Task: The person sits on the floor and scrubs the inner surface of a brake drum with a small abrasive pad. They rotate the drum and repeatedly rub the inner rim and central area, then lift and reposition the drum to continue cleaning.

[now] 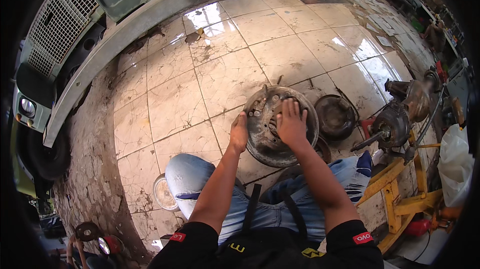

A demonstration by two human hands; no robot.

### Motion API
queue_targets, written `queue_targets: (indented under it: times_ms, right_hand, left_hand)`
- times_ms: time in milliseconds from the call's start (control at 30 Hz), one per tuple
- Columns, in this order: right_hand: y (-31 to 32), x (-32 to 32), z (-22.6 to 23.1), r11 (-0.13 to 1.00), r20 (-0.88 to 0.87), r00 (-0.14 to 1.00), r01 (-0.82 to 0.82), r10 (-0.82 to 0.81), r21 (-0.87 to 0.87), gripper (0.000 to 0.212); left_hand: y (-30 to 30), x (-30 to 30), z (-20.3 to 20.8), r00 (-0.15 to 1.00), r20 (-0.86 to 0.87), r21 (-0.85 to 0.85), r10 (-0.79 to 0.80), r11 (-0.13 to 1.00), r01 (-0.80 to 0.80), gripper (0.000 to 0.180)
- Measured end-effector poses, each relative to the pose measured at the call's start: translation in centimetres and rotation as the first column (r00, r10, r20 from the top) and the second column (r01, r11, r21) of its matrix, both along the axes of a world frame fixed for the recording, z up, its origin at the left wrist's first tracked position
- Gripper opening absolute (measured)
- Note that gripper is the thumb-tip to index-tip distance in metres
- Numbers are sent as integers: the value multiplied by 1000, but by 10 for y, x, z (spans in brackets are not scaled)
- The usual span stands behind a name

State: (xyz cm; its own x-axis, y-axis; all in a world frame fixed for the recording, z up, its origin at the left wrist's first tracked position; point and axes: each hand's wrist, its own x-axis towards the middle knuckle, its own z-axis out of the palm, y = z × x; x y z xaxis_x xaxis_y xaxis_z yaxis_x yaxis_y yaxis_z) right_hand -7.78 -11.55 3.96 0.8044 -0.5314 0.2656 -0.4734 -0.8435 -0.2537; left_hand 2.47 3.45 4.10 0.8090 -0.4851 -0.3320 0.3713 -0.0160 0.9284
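Note:
A round, grimy metal brake plate (260, 141) with a raised rim, holes and small fittings lies low in front of me, between and just beyond my knees. My left hand (239, 132) grips its left edge, fingers close together against the rim. On the plate's right half rests my right hand (291, 121), flat with fingers spread, palm down. It hides part of the plate's centre. Some small metal pieces (257, 106) sit on the upper left part of the plate. Just right of it, a second dark round drum (335, 117) rests on the tiles.
An axle assembly (392, 124) stands at right by a yellow metal stand (395, 204). A green vehicle (62, 26) with a grey bumper (115, 39) is at left. A round tin (164, 192) sits beside my left knee. Another person's hands (75, 244) appear lower left near a dark disc (87, 231).

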Motion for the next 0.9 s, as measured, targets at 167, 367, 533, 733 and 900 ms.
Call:
queue_targets:
  times_ms: [167,367,533,733,900]
  right_hand:
    - [14,-3,0,966,-30,966,-257,256,-18,53]
    - [46,0,5,981,9,981,-192,192,0,51]
    - [4,-6,-7,995,-73,997,2,-9,-96,60]
    - [10,1,-6,997,-28,999,-26,24,-75,65]
    - [22,2,1,991,-120,989,-96,85,-88,65]
  left_hand:
    - [-3,1,-4,997,-58,-74,42,996,-46,61]
    - [2,11,-27,997,-68,-76,23,997,-28,61]
    - [1,2,-22,1000,-23,-32,21,999,-22,63]
    - [0,3,-5,999,-3,38,36,999,-36,66]
    - [-4,0,-2,999,-17,24,37,999,-36,66]
